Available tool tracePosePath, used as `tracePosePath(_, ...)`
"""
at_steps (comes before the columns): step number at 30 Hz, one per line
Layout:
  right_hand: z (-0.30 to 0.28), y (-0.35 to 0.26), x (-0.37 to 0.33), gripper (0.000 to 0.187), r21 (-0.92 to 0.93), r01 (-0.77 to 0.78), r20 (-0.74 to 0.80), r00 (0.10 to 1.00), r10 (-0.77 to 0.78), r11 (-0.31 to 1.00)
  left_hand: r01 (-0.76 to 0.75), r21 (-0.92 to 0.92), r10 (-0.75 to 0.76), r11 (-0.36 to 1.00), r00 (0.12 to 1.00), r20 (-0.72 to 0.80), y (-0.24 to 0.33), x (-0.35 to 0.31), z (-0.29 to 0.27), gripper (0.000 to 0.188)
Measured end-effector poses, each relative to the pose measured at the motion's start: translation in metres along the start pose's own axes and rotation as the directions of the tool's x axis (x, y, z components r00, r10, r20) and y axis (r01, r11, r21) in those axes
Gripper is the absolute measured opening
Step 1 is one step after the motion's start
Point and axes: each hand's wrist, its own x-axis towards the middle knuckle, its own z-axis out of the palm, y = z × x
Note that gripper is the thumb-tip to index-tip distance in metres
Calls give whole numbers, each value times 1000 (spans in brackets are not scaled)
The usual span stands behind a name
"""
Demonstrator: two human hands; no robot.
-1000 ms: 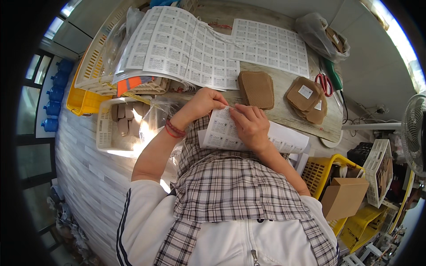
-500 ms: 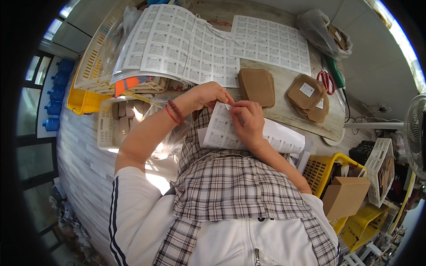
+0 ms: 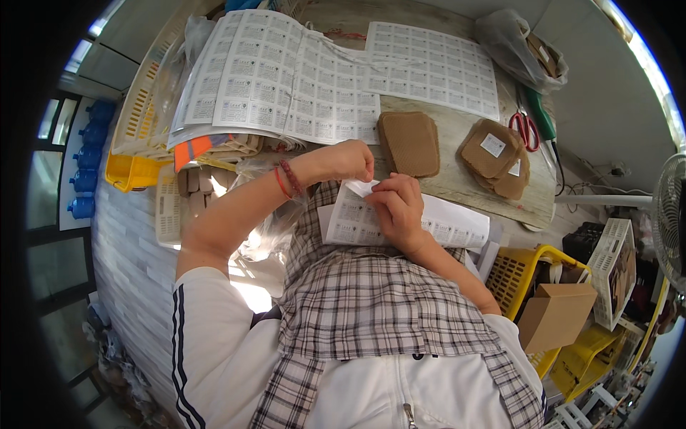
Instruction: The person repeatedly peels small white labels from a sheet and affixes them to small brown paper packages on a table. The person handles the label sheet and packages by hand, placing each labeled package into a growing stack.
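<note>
Across my lap lies a sheet of printed stickers (image 3: 351, 218), with its upper edge turned over to show a plain white flap. My left hand (image 3: 346, 160) is closed, its fingertips pinching at this flap. Just to the right, my right hand (image 3: 400, 211) pinches the sheet's edge with thumb and fingers and rests on the sheet. A stack of brown ribbed pads (image 3: 409, 143) with rounded corners stands on the table in front of my hands. Farther right lies a second, looser pile of brown pads (image 3: 487, 151), with white square stickers on some.
More sticker sheets (image 3: 264, 75) cover the far left of the table (image 3: 457, 189). Red-handled scissors (image 3: 524, 132) and a green-handled tool (image 3: 541, 118) lie at the right, near a plastic bag (image 3: 504, 46). Yellow crates (image 3: 511, 275) and a fan (image 3: 670, 214) stand right.
My left hand has lifted and curled tighter, away from my right fingers. The white flap at the sheet's edge shows larger. My right hand has shifted slightly down.
</note>
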Motion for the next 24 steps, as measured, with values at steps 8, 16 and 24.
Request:
tracePosePath(8, -48, 31, 10, 6, 549, -510, 63, 815, 576, 662, -175, 567, 444, 805, 811, -381, 3, -15, 40, 6)
tracePosePath(16, -48, 133, 38, 3, 323, -726, 264, 686, 678, 607, -386, 705, 766, 596, 536, -355, 1, 1, 54, 7)
tracePosePath(24, -33, 136, 45, 6, 213, -784, 269, 621, 736, 583, -405, 681, 759, 611, 545, -356, -1, 4, 52, 11)
